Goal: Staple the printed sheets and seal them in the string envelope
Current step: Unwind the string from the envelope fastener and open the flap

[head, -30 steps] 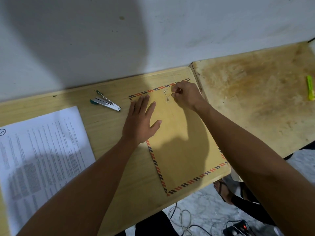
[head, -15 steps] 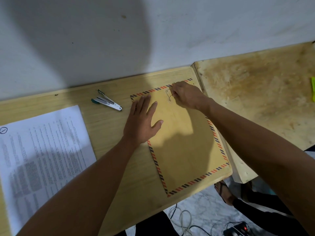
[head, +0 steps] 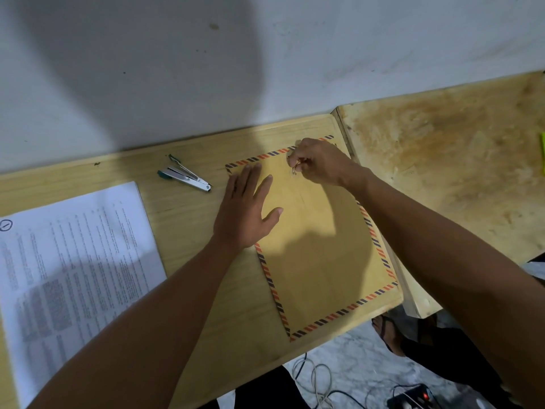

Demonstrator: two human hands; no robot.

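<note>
Wooden table: envelope, stapler, sheets.

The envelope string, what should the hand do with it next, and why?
Probably keep unwinding it. The right hand pinches the string at the envelope top, the left hand presses it flat, and the printed sheets lie outside beside the stapler.

Left hand lies flat, fingers spread; right hand pinches.
</note>
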